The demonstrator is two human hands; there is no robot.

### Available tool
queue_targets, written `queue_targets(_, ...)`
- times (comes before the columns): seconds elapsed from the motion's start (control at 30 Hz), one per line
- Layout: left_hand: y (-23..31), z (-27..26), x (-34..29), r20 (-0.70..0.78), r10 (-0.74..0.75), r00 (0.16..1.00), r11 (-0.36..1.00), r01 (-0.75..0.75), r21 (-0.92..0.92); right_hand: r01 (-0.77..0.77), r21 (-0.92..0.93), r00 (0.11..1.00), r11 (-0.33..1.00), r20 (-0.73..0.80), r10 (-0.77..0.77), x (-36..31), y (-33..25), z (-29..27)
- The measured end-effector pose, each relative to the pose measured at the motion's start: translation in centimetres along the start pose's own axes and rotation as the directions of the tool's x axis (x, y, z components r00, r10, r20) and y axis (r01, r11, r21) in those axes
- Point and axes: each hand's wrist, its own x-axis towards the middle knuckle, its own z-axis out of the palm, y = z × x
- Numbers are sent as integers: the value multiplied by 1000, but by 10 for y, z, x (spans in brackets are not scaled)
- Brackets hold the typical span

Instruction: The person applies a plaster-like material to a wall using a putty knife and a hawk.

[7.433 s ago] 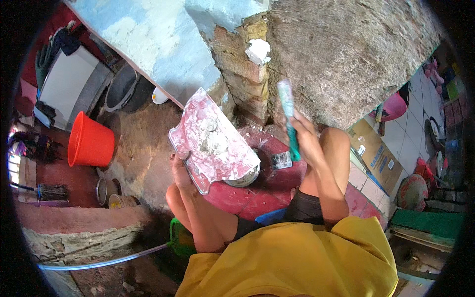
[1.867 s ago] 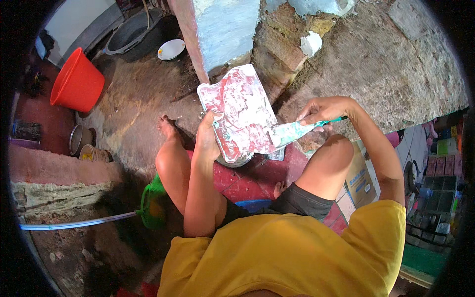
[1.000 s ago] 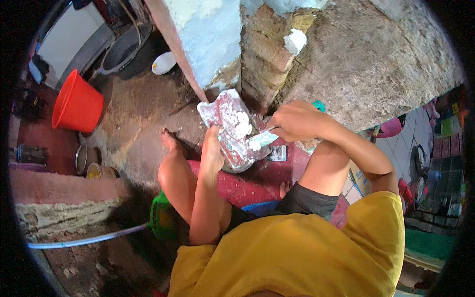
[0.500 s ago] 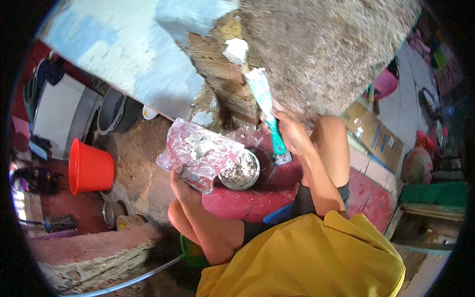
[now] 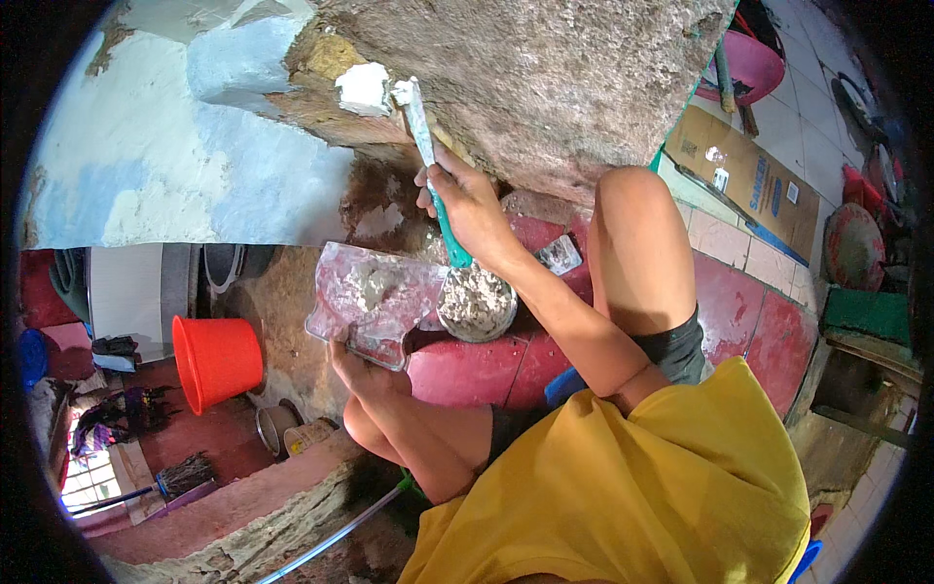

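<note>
My right hand is closed around the green handle of a putty knife, its blade pointing up at the wall corner. White paste clings to the blade tip, right beside a thick white patch on the rough, broken corner. Lower left, my left hand grips the near edge of a pinkish flat plate smeared with white paste. A round tub of lumpy greyish-white paste stands against the plate's right side, on red tiles. My left fingers are partly hidden beneath the plate.
Painted blue-white wall and bare rough wall meet ahead of me. A red bucket and metal pot are at left. Right of my knee lie flattened cardboard and a pink basin. A small packet rests near the tub.
My view has swung, shifting the wall corner left in the picture. The knife's blade has come up level with the white patch and turned more edge-on. My left hand still holds the plate.
</note>
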Motion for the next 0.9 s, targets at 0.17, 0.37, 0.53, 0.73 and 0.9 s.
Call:
queue_targets(0.17,-5,6,-1,38,-23,999,998,25,-63,61,-33,998,998,-12,-61,5,9,5)
queue_targets(0.37,-6,-1,-1,28,-26,999,995,29,-92,121,-123,991,985,-45,-127,7,8,14)
queue_targets(0.53,-4,10,-7,-68,-25,997,994,17,-105,127,-189,989,974,-50,-139,9,16,21)
queue_targets(0.73,-2,19,-6,-157,-35,987,999,28,-46,251,-501,956,828,-7,-294,22,28,17)
queue_targets(0.9,-2,14,-10,-141,-11,990,1000,10,-3,240,-441,962,865,-10,-272,15,17,27)
